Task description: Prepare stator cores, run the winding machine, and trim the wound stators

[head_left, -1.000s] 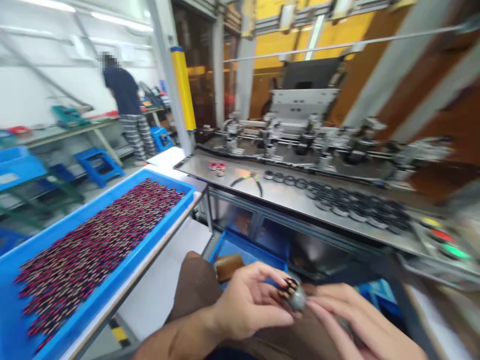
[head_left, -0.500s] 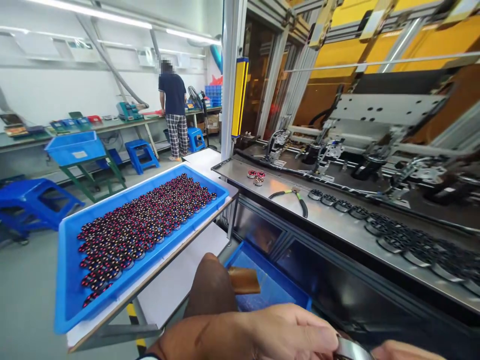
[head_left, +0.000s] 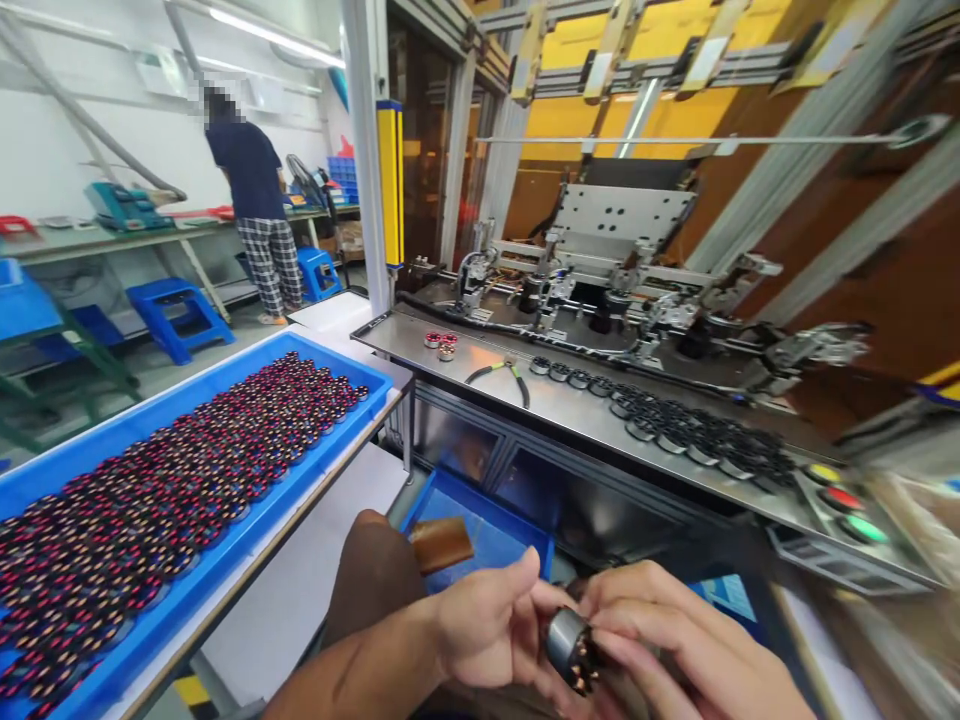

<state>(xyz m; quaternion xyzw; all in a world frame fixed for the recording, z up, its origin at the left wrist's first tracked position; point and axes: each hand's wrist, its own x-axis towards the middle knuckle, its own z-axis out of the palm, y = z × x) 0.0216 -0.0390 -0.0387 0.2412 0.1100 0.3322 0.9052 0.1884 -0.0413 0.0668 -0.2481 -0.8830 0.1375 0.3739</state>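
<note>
A round metal part [head_left: 567, 640] with a silver rim and copper-coloured windings is held low in front of me, tilted on its side. My left hand [head_left: 499, 625] grips it from the left, thumb raised. On its right side the fingers of my right hand [head_left: 660, 635] press against it. To the left, a long blue tray [head_left: 259, 535] holds many round parts with black, red and copper colours. Rows of black-topped rings [head_left: 675, 430] stand on the metal ledge [head_left: 491, 405] of the machine, beside green-handled pliers [head_left: 508, 366] and several red and copper rings [head_left: 445, 350].
Behind the ledge is the machine [head_left: 626, 215] with its fixtures. Red, green and yellow buttons [head_left: 841, 498] sit at the right. A blue bin [head_left: 480, 520] stands below the ledge. A person [head_left: 251, 180] stands at the back bench, near blue stools [head_left: 180, 315].
The view has turned to the right, bringing the buttons into sight. Both hands have come further into view, and the held part now shows its copper windings.
</note>
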